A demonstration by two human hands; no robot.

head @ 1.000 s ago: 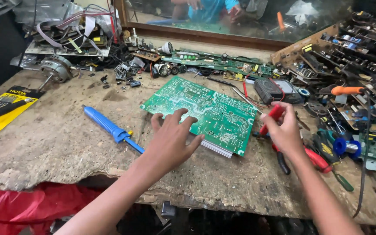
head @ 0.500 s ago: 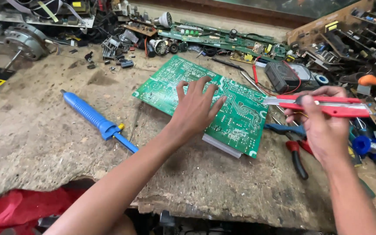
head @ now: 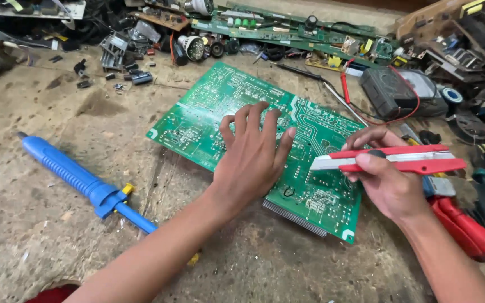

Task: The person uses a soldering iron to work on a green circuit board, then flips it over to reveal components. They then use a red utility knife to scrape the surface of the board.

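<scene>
A large green circuit board lies solder side up on the worn workbench. My left hand presses flat on the middle of the board, fingers spread. My right hand holds a red utility knife level over the board's right part, its blade end pointing left toward my left fingertips. The knife's tip hovers just above the board.
A blue desoldering pump lies to the left. Red-handled pliers rest under my right wrist. A dark multimeter with red leads sits at the right rear. Long circuit boards and loose parts crowd the back edge.
My right hand has brought the red knife leftward and down, closer over the board. My left hand stays pressed on the board. The camera has moved in nearer.
</scene>
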